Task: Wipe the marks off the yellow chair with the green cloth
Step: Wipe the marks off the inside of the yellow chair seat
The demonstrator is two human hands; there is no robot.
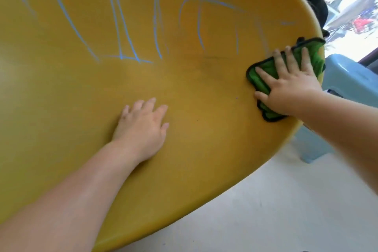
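Filling almost the whole view is the yellow chair (184, 88), its smooth curved shell tilted; blue marks (120, 26) streak the far part in long scribbled lines; left hand (143, 127) lies flat on the near middle, fingers relaxed, holding nothing; right hand (290, 86) presses the green cloth (260, 85) against the chair's right edge, fingers spread straight over it; pale floor (266, 210) shows below the rim; a light blue stool (351, 75) stands just beyond the right edge; something dark (315, 6) sits behind the far rim, mostly hidden, hard to name; bright daylight (358, 6) far right is blurred; the chair's legs and left side are cut off.
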